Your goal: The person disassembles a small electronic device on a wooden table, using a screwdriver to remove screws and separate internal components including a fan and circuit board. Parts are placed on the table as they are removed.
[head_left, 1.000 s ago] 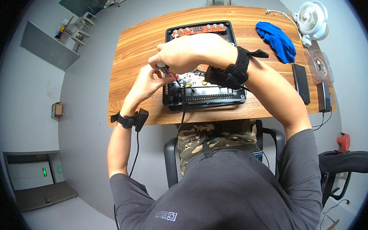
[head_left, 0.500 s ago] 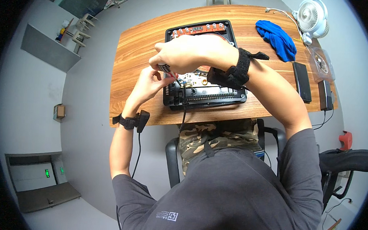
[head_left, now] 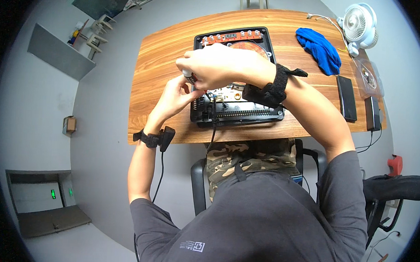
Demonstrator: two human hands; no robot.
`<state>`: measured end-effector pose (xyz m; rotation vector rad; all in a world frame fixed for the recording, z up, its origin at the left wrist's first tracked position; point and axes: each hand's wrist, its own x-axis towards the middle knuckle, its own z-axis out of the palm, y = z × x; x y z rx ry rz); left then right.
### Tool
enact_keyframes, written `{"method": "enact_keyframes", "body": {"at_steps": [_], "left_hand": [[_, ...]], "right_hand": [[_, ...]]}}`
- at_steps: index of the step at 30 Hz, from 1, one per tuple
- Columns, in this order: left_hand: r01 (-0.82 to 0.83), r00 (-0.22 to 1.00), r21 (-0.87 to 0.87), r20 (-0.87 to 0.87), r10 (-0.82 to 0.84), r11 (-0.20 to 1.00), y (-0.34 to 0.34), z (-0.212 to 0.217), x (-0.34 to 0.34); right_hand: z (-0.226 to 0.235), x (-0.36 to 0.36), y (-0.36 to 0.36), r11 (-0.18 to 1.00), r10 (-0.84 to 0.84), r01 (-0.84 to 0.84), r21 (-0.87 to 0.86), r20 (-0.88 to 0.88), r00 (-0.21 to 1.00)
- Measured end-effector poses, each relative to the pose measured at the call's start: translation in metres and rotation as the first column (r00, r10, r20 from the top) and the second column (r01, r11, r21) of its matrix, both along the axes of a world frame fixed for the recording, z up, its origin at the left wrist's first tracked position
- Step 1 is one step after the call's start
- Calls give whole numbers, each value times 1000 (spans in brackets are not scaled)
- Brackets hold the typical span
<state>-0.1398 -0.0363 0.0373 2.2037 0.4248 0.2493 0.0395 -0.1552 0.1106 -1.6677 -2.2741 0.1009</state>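
Observation:
An opened induction cooker base with a black casing (head_left: 262, 115) lies on the wooden table. Inside it show a round copper coil (head_left: 256, 48), a red control board (head_left: 230, 37) along the far side and a cluttered circuit board (head_left: 228, 93) nearer me. My right hand (head_left: 215, 65) is closed around a screwdriver (head_left: 189, 76) with a black-and-white handle, its shaft slanting down to the casing's left part. Just below, my left hand (head_left: 174, 99) curls with thumb and fingers together beside the shaft; what it pinches is hidden. A black cable (head_left: 215, 115) runs over the near rim.
Right of the cooker lie a blue cloth (head_left: 319, 50), a black phone-like slab (head_left: 346, 98), a black power adapter (head_left: 372, 113) and a clear plastic box (head_left: 369, 77). A white fan (head_left: 357, 24) stands at the far right corner. Black straps with small boxes sit on both wrists.
The whole view has shifted slightly. The screwdriver handle stands a little differently in my right hand, while both hands stay over the casing's left part.

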Motion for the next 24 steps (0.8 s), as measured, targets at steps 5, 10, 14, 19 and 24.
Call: {"method": "enact_keyframes", "body": {"at_steps": [5, 10, 14, 19, 24], "left_hand": [[-1, 997, 39, 80, -3, 999, -10, 1, 5], [-15, 999, 76, 47, 11, 997, -3, -4, 2], [19, 999, 80, 39, -22, 997, 6, -4, -1], [-24, 991, -89, 126, 35, 996, 6, -17, 0], [-21, 981, 25, 196, 15, 999, -2, -11, 3]], "right_hand": [[4, -8, 2, 985, -141, 145, -93, 43, 989], [-4, -5, 4, 996, -85, 83, -21, -74, 994], [-13, 1, 3, 999, -23, 28, 43, -121, 992], [-10, -5, 1, 995, -95, 99, 22, -128, 987], [-13, -9, 2, 994, -89, 96, 58, -106, 990]]}}
